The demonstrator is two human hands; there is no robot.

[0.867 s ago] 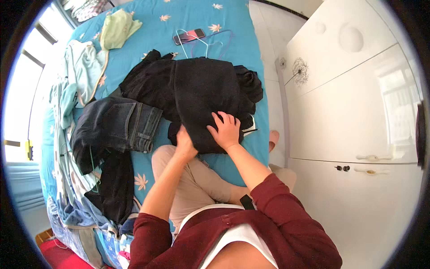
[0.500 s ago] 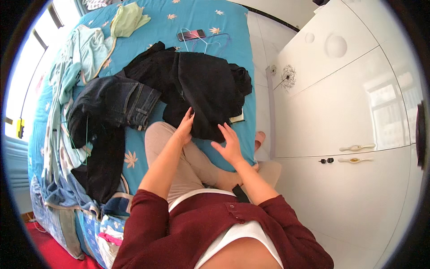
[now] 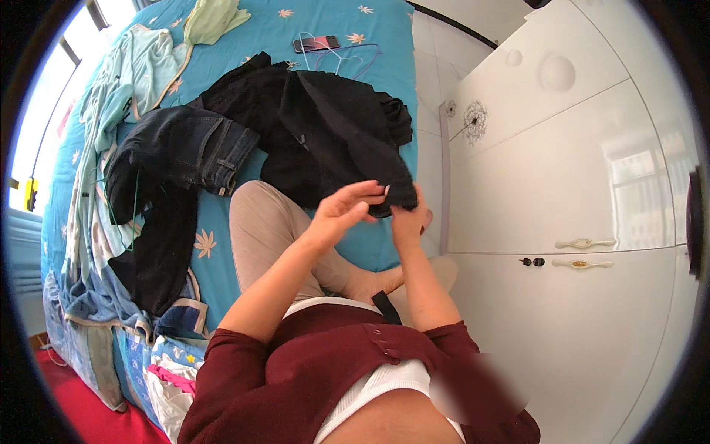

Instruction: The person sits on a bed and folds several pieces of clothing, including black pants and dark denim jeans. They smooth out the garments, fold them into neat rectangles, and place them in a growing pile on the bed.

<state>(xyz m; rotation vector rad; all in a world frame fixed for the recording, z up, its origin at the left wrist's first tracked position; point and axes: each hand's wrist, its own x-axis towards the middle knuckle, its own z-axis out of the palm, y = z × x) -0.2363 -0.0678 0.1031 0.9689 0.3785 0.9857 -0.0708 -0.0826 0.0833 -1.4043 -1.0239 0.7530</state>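
In the head view, the black garment (image 3: pixel 333 122), laid on the bed (image 3: pixel 318 18), was pinched at one corner between closed fingers of the right hand (image 3: pixel 407 219), seemingly to hold that edge up. The left hand (image 3: pixel 340 211) was kept loosely open beside it; contact could not be told.

Right fingers (image 3: pixel 420 201) partly behind black garment (image 3: pixel 346 122)

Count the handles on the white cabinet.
2: the upper handle sits just above the horizontal seam in the white cabinet, and the lower handle sits just below it. Any beyond the picture's edge would be hidden.
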